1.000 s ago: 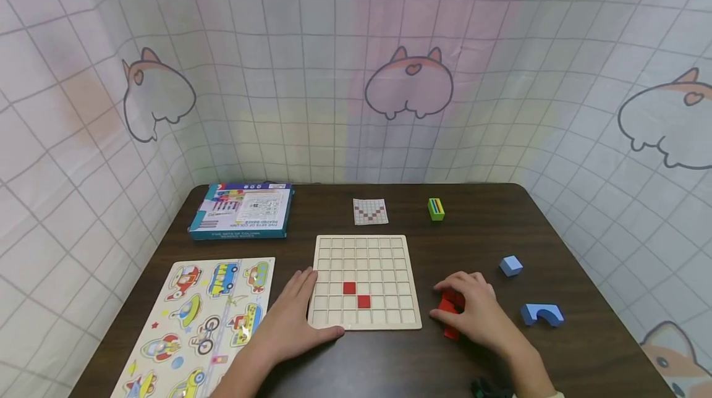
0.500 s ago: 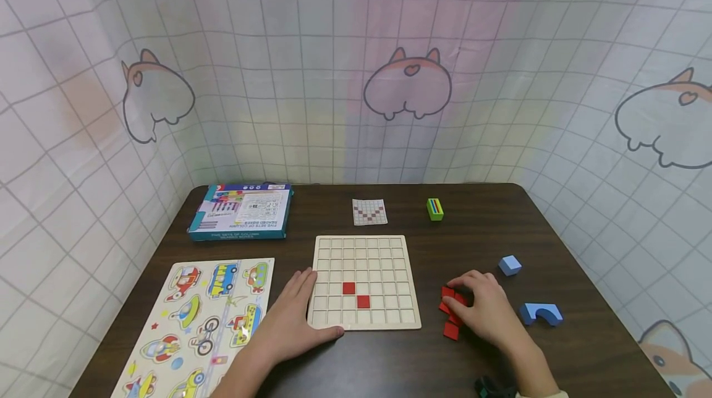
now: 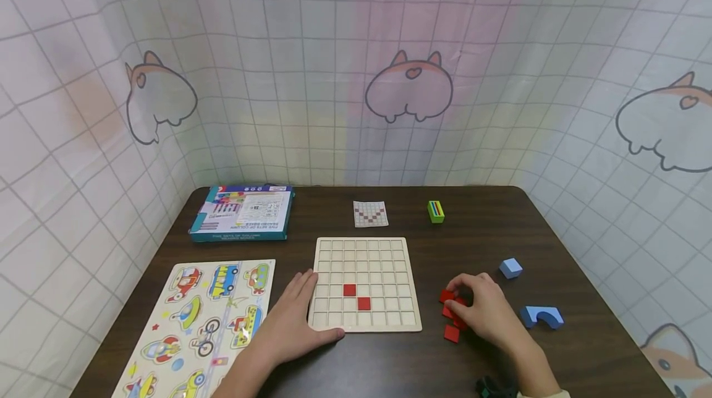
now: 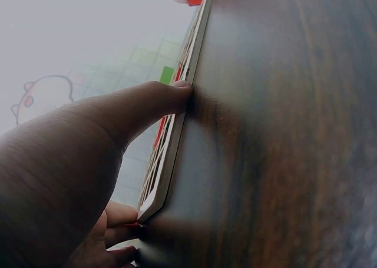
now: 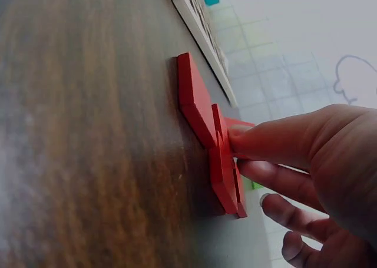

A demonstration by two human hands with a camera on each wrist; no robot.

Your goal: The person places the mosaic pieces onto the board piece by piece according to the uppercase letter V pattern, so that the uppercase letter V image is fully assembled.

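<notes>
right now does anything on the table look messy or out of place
Only the red tiles by the right hand: they lie in an uneven, partly overlapping cluster, unlike the two red squares set neatly in the grid board. I see nothing spilled or damaged.

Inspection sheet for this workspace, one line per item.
Surface: dark brown wood-grain table.
Job's things: square cream grid board, two red square tiles in its cells; loose red square tiles, some overlapping, to its right; small white printed grid card beyond it.
Clutter: flat teal-and-white box, cream vehicle-picture board, green striped block, light-blue cube, blue arch block; cut-off dark item, unidentifiable.
Grips: left hand touches the grid board's left and near edges; right hand touches loose tiles, pinch unclear.
Cables: nothing seen.
Surroundings: pale grid-lined, cartoon-printed fabric.
</notes>
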